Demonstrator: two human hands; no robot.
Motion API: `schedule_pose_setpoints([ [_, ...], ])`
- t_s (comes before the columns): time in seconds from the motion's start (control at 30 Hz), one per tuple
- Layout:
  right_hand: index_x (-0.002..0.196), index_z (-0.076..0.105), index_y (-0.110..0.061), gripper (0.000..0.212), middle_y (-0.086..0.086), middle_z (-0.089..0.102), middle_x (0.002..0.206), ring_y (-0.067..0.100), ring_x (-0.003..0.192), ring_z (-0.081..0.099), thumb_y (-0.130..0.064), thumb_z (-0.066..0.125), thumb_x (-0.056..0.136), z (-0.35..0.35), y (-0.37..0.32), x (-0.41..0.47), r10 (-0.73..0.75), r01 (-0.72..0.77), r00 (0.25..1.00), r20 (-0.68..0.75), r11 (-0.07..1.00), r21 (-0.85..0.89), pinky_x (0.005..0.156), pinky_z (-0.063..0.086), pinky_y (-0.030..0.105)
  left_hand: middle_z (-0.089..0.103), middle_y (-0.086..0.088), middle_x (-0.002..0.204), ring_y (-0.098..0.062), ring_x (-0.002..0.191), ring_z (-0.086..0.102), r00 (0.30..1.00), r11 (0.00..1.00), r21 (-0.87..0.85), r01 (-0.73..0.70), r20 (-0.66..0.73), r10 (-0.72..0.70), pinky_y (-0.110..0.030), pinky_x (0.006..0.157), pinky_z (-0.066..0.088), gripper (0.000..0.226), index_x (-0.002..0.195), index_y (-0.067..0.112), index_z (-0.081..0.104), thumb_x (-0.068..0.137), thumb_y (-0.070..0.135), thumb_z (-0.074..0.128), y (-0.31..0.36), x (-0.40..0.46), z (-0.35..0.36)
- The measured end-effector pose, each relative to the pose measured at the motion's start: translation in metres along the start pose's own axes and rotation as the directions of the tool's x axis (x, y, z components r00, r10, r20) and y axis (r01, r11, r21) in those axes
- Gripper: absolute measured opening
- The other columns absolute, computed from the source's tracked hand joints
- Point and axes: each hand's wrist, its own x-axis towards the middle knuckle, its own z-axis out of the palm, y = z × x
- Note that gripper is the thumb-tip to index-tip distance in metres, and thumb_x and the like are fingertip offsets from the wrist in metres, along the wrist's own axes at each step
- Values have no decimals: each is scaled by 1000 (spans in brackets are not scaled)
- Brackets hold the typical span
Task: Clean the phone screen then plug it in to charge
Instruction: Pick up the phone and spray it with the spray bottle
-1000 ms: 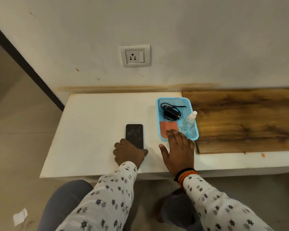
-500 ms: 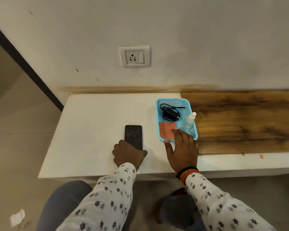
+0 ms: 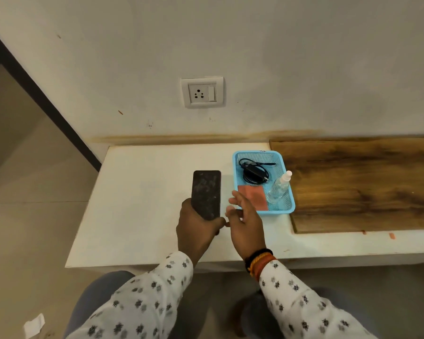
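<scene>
Two hands at frame centre: left hand (image 3: pixel 197 231) grips the smudged phone (image 3: pixel 206 193) by its lower end, screen up; right hand (image 3: pixel 245 221) hovers open, empty, beside it. I'd next take the pink cloth (image 3: pixel 253 196) from the blue basket (image 3: pixel 288 209), low centre-right, keeping the screen level and steady.

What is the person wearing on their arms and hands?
Both arms wear white sleeves dotted with small dark flower-like prints. The right wrist has stacked bands: black, then orange and red threads. The left hand and right hand are bare, with no gloves.
</scene>
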Motion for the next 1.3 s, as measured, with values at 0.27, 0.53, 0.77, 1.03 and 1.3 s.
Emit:
schedule_pose_setpoints([
  [0.27,113,70,-26,33,8,73,109,23,95,69,-20,39,104,-5,-34,-1,169,-248,963,211,862,442,70,57,32,62,16,98,-9,76,69,985,944,-291,-157,25,172,-29,55,61,78,117,38,45,49,41,83,31,-10,-22],
  [0.53,97,74,-41,38,-6,75,100,15,95,71,-27,39,103,-12,-47,-1,90,-215,963,255,829,516,80,59,35,62,9,114,-11,97,68,970,913,-391,-117,154,190,-28,72,62,79,125,35,45,58,59,80,44,-11,-37],
  [0.77,94,70,-53,45,-16,73,103,12,103,68,-24,37,104,-16,-53,-3,39,-143,975,220,863,485,82,59,37,77,-8,107,-28,95,75,850,509,-712,483,522,-76,-43,73,61,57,124,21,64,97,62,35,51,2,-44],
  [1.03,89,71,-52,49,-17,74,93,8,88,70,-17,40,103,-25,-52,-2,-27,-63,972,235,928,367,71,60,31,63,-23,132,-44,115,64,739,313,-737,599,659,137,-65,92,52,56,126,16,69,95,53,41,29,11,-33],
  [1.3,91,65,-27,9,-7,67,94,2,84,63,-18,64,91,-49,-15,13,-33,49,967,-251,997,58,77,54,21,65,-27,124,-41,104,67,750,237,-772,590,633,192,-61,96,50,57,127,10,67,94,52,46,25,15,-28],
])
